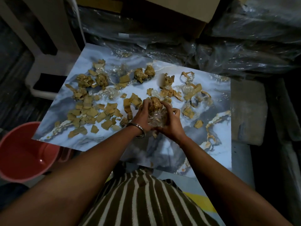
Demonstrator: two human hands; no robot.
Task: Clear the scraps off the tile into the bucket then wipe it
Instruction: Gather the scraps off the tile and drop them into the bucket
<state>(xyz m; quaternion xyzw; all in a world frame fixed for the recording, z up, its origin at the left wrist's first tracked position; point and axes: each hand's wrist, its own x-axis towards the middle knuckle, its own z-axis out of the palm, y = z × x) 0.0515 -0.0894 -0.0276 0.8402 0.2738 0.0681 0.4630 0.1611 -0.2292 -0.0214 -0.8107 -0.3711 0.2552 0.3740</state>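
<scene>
Head view looks down on a marbled blue-grey tile (211,98) with gold veins, strewn with brown cardboard scraps (91,111) and bits of clear plastic film. A red bucket (9,154) stands at the lower left, just beside the tile's near left corner and below its level; its inside shows only bare red wall and floor, with no scraps in it.

Both hands meet over the middle of the tile. The left hand (143,116), with a metal bangle (139,130) at the wrist, and the right hand (169,123) are closed together around one bundle (156,110) of crumpled brown paper and clear film, fingers curled over its top and sides. Each grip is tightly wrapped on that same bundle.

Five crumpled brown balls (83,80) lie along the far half of the tile: two at the far left, one just in front of them, and two near the far middle. Flat torn cardboard pieces, too many to count surely, crowd the left part. Curled strips of brown tape (189,75) and film lie on the right part, and one small scrap (198,123) sits alone near the right gold vein.

One cardboard box (162,7) and dark goods wrapped in clear plastic sheeting (244,46) stand beyond the tile. A striped shirt (146,201) fills the bottom. No writing is legible anywhere.
</scene>
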